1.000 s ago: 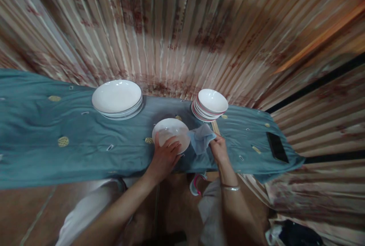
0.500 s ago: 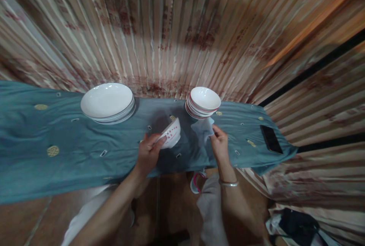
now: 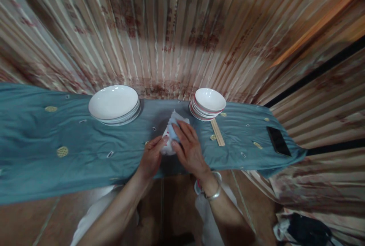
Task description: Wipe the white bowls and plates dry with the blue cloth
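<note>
My left hand point(image 3: 152, 154) grips the edge of a white bowl point(image 3: 167, 148) with red markings, held tilted above the cloth-covered table. Pressed against the bowl's outer side is a pale blue cloth point(image 3: 173, 130), with the fingers of my right hand point(image 3: 189, 147) closed over it. Much of the bowl is hidden behind the cloth and my fingers. Beyond my right hand stands a stack of white bowls point(image 3: 209, 101) with reddish rims. A bundle of wooden chopsticks point(image 3: 218, 134) lies just in front of that stack.
A stack of large white plates point(image 3: 114, 103) stands at the back left of the teal tablecloth point(image 3: 82, 154). A black phone point(image 3: 278, 141) lies near the right end. Pleated curtains point(image 3: 159, 40) hang right behind the table. A dark bag point(image 3: 308, 230) sits at the lower right.
My right hand has moved left with the cloth, from in front of the bowl stack onto the held bowl. The chopsticks, covered before, now show.
</note>
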